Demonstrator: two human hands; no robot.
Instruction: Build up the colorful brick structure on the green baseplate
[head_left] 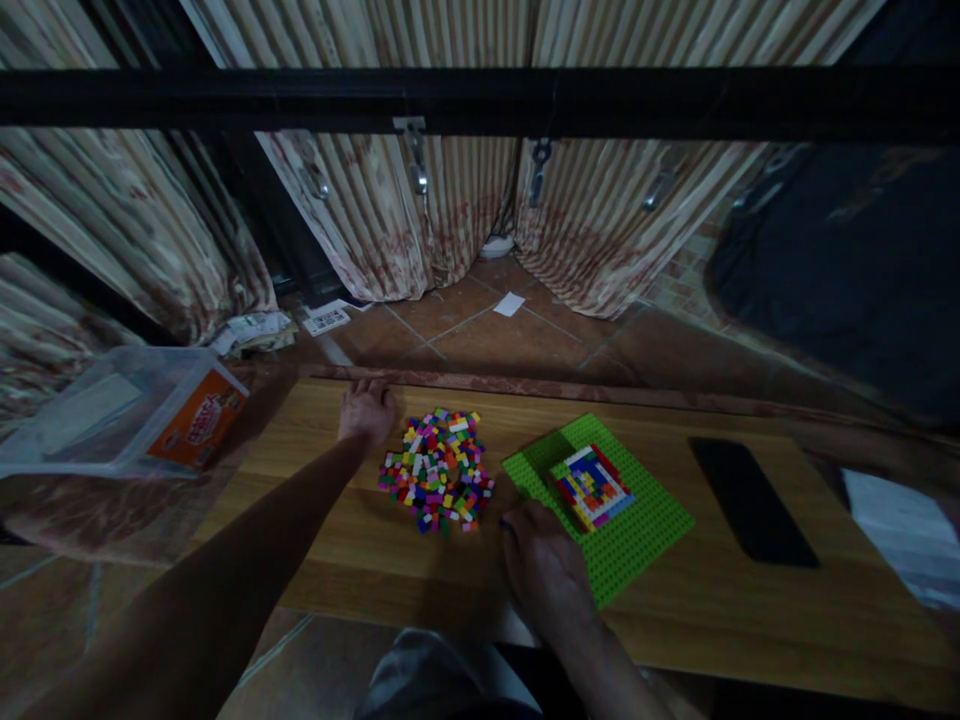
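Observation:
A heap of small coloured bricks lies on the wooden table. My left hand rests at the table's far edge, just left of the heap, fingers curled over the edge. To the right of the heap lies a green baseplate carrying a square multi-coloured brick build. My right hand sits at the baseplate's near-left corner, fingers closed, with a small dark piece showing at the fingertips that I cannot make out.
A black phone lies on the table right of the baseplate. A clear plastic box with an orange label stands off the table's left end. Striped curtains hang beyond, and papers lie on the tiled floor.

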